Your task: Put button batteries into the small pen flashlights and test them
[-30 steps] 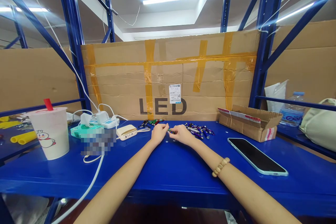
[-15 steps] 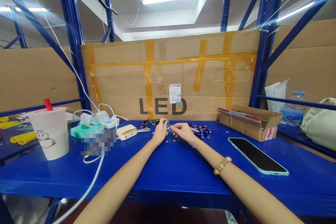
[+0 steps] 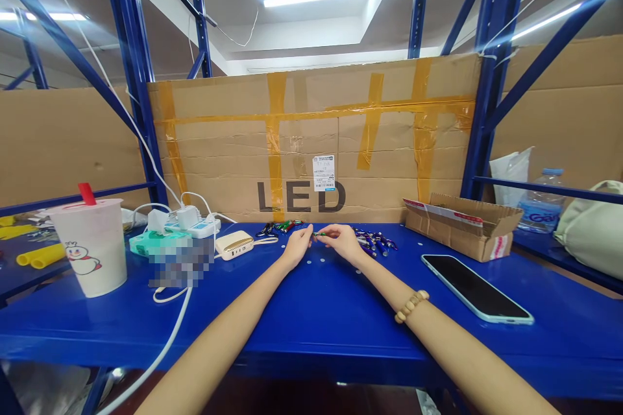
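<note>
My left hand [image 3: 296,246] and my right hand [image 3: 342,242] meet at the far middle of the blue shelf top [image 3: 311,311]. Both pinch a small green piece [image 3: 318,233] held between their fingertips, just above the surface. A pile of small purple pieces [image 3: 372,239] lies right beside my right hand. A smaller heap of dark, green and red pieces [image 3: 281,227] lies behind my left hand. A bead bracelet [image 3: 411,306] sits on my right wrist.
A taped cardboard sheet marked LED [image 3: 311,142] stands at the back. A phone [image 3: 476,288] and an open cardboard box [image 3: 460,225] lie at the right. A cup with a red straw [image 3: 92,246], power strip [image 3: 187,224], power bank [image 3: 235,244] and white cable [image 3: 160,350] are left.
Both hands have shifted slightly away from me and lifted the small green piece. The fingertips stay pinched together on it throughout.
</note>
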### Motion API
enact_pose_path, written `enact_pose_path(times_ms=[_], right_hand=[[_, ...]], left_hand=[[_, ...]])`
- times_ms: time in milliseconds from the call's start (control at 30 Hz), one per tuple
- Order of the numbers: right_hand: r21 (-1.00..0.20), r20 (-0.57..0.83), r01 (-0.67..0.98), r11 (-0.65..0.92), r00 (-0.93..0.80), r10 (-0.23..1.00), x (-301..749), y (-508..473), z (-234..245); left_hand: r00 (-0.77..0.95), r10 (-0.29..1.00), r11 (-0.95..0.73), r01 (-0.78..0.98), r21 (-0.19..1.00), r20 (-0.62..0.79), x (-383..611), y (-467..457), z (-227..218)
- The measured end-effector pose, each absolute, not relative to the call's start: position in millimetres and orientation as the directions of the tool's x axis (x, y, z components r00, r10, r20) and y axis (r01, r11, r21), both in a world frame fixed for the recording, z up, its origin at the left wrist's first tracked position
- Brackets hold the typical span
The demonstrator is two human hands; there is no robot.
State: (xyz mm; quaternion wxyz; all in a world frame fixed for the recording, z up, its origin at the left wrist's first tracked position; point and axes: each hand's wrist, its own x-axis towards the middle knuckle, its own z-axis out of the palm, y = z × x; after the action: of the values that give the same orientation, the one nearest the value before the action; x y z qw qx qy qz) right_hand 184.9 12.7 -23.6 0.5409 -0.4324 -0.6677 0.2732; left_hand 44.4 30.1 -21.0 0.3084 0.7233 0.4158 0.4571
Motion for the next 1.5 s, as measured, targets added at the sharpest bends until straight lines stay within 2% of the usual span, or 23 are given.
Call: enact_pose_path(times_ms=[167,333,400,533,633,700,900,1000,1167,1367,1500], right_hand=[[-0.720,0.535,0.466,0.515,-0.101,0.839,186.1,12.6,-22.7],[-0.697,0.506,0.494,0.520,-0.174,0.845,181.9,9.5,-24.8],[-0.625,0.514,0.568,0.535,-0.217,0.830,180.2,6.9,-23.0],[-0.408,0.557,0.734,0.543,-0.272,0.785,179.5,-1.0,-13.7],[-0.341,0.531,0.784,0.519,-0.295,0.795,179.5,-5.3,-9.3],[-0.365,0.511,0.763,0.534,-0.315,0.800,179.1,-5.0,-10.4],[-0.561,0.460,0.622,0.546,-0.314,0.831,176.9,4.1,-21.2],[-0.605,0.434,0.591,0.534,-0.318,0.843,178.0,7.1,-23.8],[-0.557,0.473,0.631,0.540,-0.294,0.831,181.9,7.3,-22.4],[-0.366,0.550,0.773,0.519,-0.270,0.790,177.5,-1.9,-15.1],[-0.413,0.536,0.745,0.524,-0.267,0.801,175.4,-2.9,-15.8]], left_hand=[[0.224,0.871,-0.488,0.296,0.821,0.437,43.9,32.9,-23.3],[0.213,0.866,-0.498,0.301,0.814,0.452,42.6,38.1,-26.4],[0.217,0.857,-0.515,0.356,0.780,0.467,42.3,38.3,-27.0],[0.203,0.832,-0.544,0.488,0.683,0.517,42.5,34.6,-25.7],[0.182,0.829,-0.533,0.544,0.648,0.529,41.9,30.9,-23.1],[0.175,0.824,-0.531,0.573,0.625,0.539,40.9,29.7,-21.7],[0.201,0.816,-0.533,0.625,0.570,0.543,37.8,32.1,-22.2],[0.222,0.805,-0.545,0.643,0.538,0.550,37.1,31.8,-21.6],[0.281,0.809,-0.554,0.661,0.507,0.517,36.2,28.7,-18.8],[0.277,0.792,-0.587,0.591,0.554,0.544,36.1,30.1,-17.8],[0.292,0.793,-0.578,0.639,0.508,0.535,34.3,29.4,-15.8]])
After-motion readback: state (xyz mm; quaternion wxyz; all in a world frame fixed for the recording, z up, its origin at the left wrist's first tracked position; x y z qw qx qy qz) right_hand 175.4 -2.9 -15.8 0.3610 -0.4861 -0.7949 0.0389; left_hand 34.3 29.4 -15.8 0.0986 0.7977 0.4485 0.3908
